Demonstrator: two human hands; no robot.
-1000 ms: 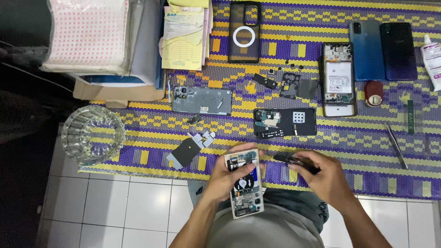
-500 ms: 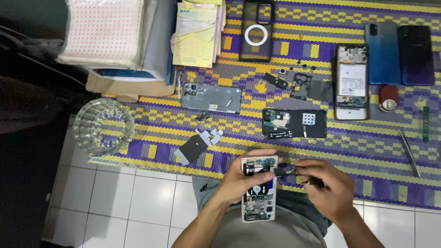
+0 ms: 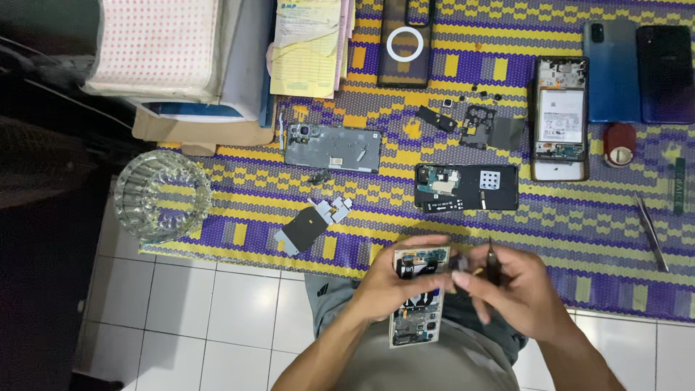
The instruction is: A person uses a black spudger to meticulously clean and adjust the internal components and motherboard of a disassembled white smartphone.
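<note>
Steadiness matters, I judge: left hand (image 3: 394, 286) grasps the opened, backless black phone (image 3: 416, 300) at lower centre; right hand (image 3: 517, 293) pinches a thin dark screwdriver (image 3: 492, 262), best kept upright.

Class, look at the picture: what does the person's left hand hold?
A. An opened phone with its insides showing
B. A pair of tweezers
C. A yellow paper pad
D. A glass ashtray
A: the left hand grips an opened phone with its circuit boards showing, while the right hand holds a thin dark tool beside it.
</note>
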